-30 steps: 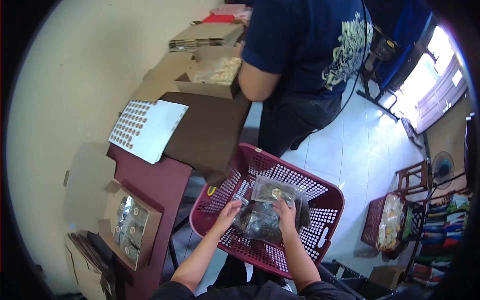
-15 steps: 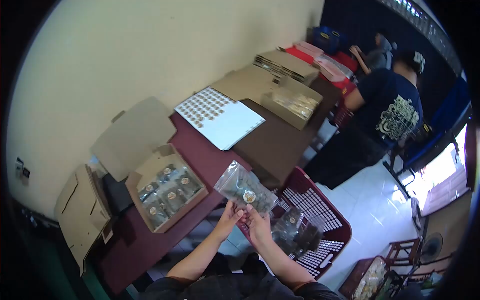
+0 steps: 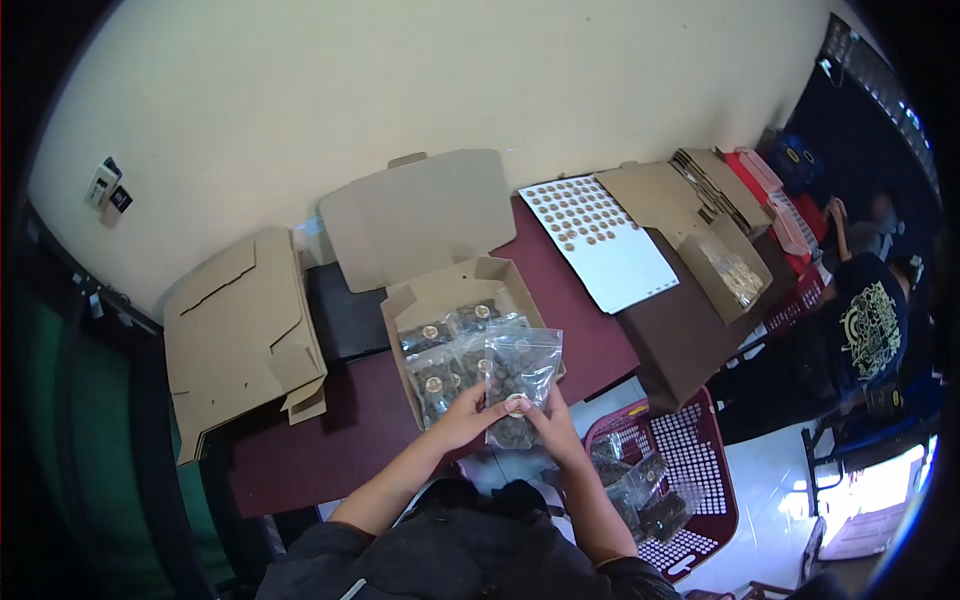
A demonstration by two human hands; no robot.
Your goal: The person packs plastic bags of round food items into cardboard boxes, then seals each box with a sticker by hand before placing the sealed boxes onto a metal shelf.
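A clear zip bag [image 3: 515, 365] of dark round pieces, with a round sticker on its front, is between my two hands. My left hand [image 3: 468, 415] grips its left edge, with the thumb at the sticker. On the right side my right hand [image 3: 552, 425] pinches it, thumb beside the sticker too. Just behind the bag stands an open cardboard box [image 3: 402, 385] on the maroon table. Several similar stickered bags [image 3: 432, 370] lie inside the box, partly covered by the held bag.
A maroon basket [image 3: 722, 480] with more filled bags stands at right, below the table. Sticker sheets [image 3: 640, 275] lie beyond the box. Flattened cardboard boxes [image 3: 235, 340] are at left. Another box [image 3: 765, 275] holds pale packets. Two people [image 3: 850, 330] are at far right.
My view has turned left. The held bag has moved from over the basket's edge to the front of the open box, and now stands more upright. Both hands still hold it.
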